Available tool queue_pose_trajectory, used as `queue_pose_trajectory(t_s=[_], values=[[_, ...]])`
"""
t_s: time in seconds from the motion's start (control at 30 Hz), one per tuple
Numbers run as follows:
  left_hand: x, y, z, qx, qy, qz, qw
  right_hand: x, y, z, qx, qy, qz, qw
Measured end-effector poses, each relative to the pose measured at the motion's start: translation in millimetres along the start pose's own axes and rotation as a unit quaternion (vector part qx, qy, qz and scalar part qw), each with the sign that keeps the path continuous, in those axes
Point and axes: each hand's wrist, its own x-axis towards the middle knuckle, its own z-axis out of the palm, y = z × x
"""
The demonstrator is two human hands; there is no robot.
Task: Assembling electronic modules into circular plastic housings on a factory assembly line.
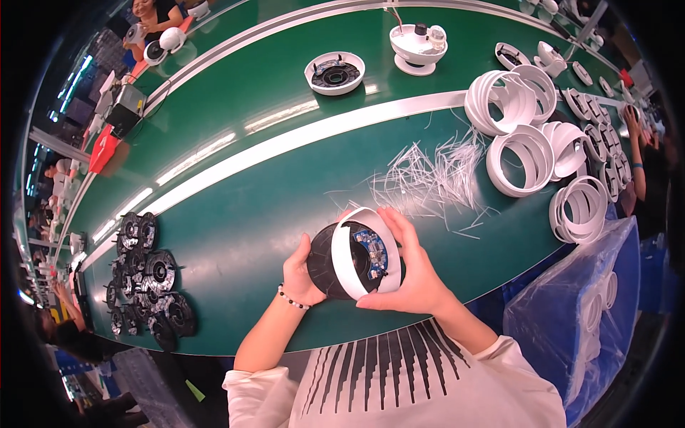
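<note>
My left hand (302, 277), with a beaded bracelet at its wrist, grips the left edge of a round black plastic base (323, 261). A blue circuit board (372, 251) sits on that base, seen through a white plastic ring (344, 265). The ring stands tilted in front of the base, overlapping its right part. My right hand (414, 274) is closed round the ring's right side, thumb at the lower rim and fingers at the upper rim. Whether ring and base touch I cannot tell. Both are held above the green table (235, 285).
Several black bases (146, 274) are piled at left. White strips (435, 175) lie beyond my hands, with stacked white rings (519, 160) to their right. A plastic-lined blue bin (571, 314) stands at right. Past the pale rail, a conveyor bears a white-rimmed unit (335, 73) and white dome (417, 46).
</note>
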Motion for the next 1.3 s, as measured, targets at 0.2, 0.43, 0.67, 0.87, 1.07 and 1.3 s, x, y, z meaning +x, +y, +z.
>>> queue_pose_trajectory(t_s=[0.2, 0.43, 0.67, 0.87, 1.07, 1.3], values=[[4, -7, -8, -0.067, -0.048, -0.037, 0.996, 0, -5, 5, -0.099, 0.027, -0.032, 0.994], [2, -4, 2, -0.029, 0.023, -0.031, 0.999, 4, -8, 10, -0.144, 0.033, -0.085, 0.985], [12, -22, 20, 0.110, 0.102, 0.075, 0.986, -1, -6, 28, -0.272, 0.092, -0.133, 0.949], [2, -21, 7, 0.129, 0.007, 0.033, 0.991, 2, -6, 24, -0.304, 0.073, -0.125, 0.942], [-1, -18, 6, 0.129, -0.019, 0.028, 0.991, 11, -3, 19, -0.291, 0.033, -0.112, 0.949], [11, -23, 61, 0.137, 0.040, 0.174, 0.974, 10, -5, 36, -0.281, 0.159, -0.138, 0.936]])
